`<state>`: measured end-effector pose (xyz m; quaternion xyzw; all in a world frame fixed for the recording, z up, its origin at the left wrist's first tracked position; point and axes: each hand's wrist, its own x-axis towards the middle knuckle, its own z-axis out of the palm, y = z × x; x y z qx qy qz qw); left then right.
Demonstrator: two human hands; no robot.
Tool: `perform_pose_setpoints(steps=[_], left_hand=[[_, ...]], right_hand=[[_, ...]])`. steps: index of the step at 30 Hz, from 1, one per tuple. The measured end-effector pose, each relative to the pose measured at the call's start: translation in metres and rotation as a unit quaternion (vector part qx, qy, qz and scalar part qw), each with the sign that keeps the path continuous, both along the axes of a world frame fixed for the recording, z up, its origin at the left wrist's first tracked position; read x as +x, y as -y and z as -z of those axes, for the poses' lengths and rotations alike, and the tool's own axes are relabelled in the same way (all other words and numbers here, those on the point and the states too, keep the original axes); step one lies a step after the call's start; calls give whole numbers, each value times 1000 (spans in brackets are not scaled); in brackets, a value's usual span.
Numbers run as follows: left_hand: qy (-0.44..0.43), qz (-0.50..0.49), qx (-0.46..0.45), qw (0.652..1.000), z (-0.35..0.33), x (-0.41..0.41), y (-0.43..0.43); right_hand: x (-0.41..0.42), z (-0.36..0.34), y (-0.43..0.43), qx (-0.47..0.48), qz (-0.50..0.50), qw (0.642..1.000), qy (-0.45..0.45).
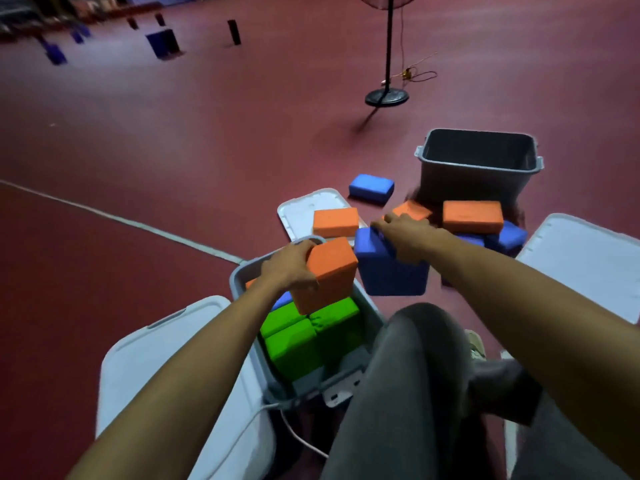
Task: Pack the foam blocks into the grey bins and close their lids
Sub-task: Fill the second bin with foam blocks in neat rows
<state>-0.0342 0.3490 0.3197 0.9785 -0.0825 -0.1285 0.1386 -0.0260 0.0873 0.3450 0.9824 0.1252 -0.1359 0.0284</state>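
Orange foam block [330,275] sits in the left hand [289,268] over the near grey bin [236,277], fingers clamped on its upper edge; green foam blocks [294,344] lie packed inside that bin. The right hand [407,237] grips the blue foam block [388,268] just beside the bin's far corner, fingers curled over its top; loose blocks [472,216] lie on the floor before the far grey bin [467,181], which stands upright and uncovered.

No lettering, labels, brands or numbers readable anywhere here: blocks, bins and lids all show plain, unmarked surfaces.
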Motion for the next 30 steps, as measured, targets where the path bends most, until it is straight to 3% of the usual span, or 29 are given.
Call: perform_pose_setpoints(steps=[7,11,21,30], left_hand=[[-120,2,96,988,53,-28,-56],[-177,12,131,975,90,-43,-64],[-235,26,214,948,131,-43,-85],[-207,52,197,957,180,-56,-55]], right_hand=[[26,61,-59,14,-115,991,-69],[16,92,-85,-93,-213,972,-41],[16,114,-117,22,-184,975,-120],[9,189,-87,-28,-165,980,-111]])
